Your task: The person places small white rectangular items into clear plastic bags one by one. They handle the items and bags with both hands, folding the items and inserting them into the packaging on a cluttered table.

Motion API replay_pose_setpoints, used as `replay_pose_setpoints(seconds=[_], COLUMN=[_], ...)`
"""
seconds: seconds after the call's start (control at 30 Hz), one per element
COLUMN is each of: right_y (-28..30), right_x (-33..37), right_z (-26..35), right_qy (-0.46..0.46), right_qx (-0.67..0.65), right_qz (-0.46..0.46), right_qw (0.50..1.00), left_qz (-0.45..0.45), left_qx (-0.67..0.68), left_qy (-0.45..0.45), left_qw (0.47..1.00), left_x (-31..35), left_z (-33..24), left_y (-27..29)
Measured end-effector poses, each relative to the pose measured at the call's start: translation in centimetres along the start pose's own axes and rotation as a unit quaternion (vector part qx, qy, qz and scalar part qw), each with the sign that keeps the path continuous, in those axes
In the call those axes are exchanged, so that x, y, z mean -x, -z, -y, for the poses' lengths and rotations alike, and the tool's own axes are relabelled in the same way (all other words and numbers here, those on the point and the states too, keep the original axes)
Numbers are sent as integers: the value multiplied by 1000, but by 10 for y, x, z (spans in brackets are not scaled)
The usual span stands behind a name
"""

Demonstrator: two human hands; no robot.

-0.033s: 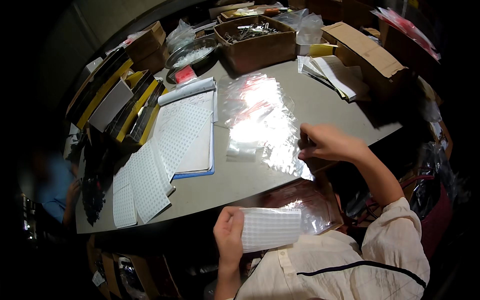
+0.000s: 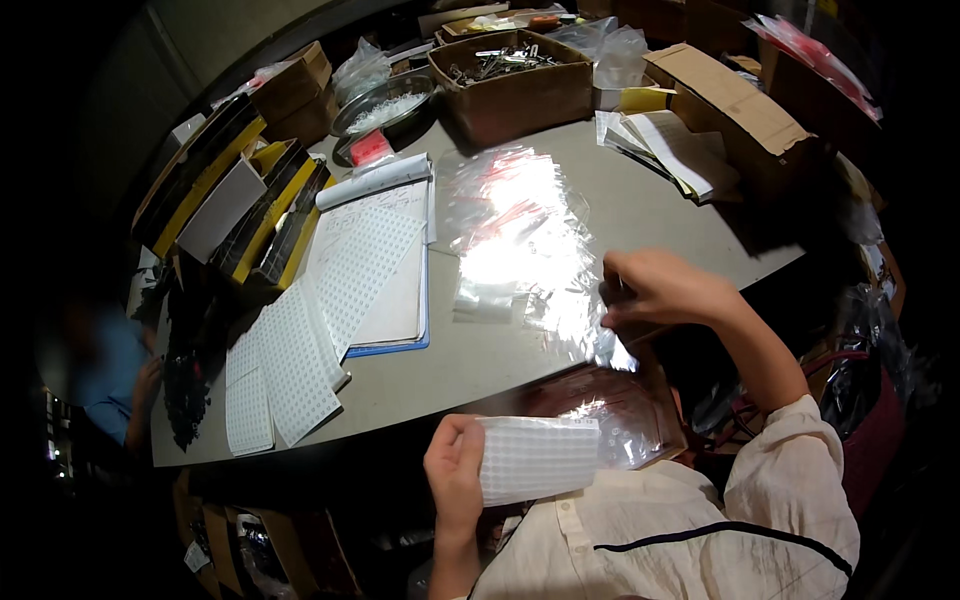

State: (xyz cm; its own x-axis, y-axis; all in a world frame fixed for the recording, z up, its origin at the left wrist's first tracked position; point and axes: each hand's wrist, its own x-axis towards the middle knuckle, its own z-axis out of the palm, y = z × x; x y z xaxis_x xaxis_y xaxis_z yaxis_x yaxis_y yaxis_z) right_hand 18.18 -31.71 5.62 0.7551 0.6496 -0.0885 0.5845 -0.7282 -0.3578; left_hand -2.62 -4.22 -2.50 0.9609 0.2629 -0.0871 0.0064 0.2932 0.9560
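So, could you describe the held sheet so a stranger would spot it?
Find the grey table and look just below its near edge in view. There the person's left hand grips a pale sheet with rows of small marks. Unlike the similar sheets on the table, it is in a hand.

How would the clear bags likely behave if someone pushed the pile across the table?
The bags are probably floppy: the film looks thin and crinkles near the right hand. They may slide over one another, being glossy and overlapped. They're likely light too, since they lie thin and flat.
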Motion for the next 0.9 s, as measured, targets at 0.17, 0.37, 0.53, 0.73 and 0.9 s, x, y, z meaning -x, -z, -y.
replay_pose_setpoints(seconds=[0.17, 0.37, 0.53, 0.73, 0.9], right_y=[5, -9, -7, 18, 13], right_x=[8, -15, -19, 5, 26], right_z=[17, 0, -7, 6, 26], right_qy=[75, 109, 17, 2, 92], right_qx=[-129, -72, 3, 72, -121], right_qz=[3, -75, -77, 81, 71], right_qw=[989, 989, 997, 994, 986], left_qz=[-11, 12, 1, -72, -47], left_qx=[11, 8, -5, -17, -8], left_qy=[-3, -18, -34, -91, -99], left_qw=[1000, 1000, 999, 993, 994], left_x=[0, -3, -3, 0, 1], left_z=[-5, -7, -12, -19, -16], left_y=[9, -2, -9, -7, -3])
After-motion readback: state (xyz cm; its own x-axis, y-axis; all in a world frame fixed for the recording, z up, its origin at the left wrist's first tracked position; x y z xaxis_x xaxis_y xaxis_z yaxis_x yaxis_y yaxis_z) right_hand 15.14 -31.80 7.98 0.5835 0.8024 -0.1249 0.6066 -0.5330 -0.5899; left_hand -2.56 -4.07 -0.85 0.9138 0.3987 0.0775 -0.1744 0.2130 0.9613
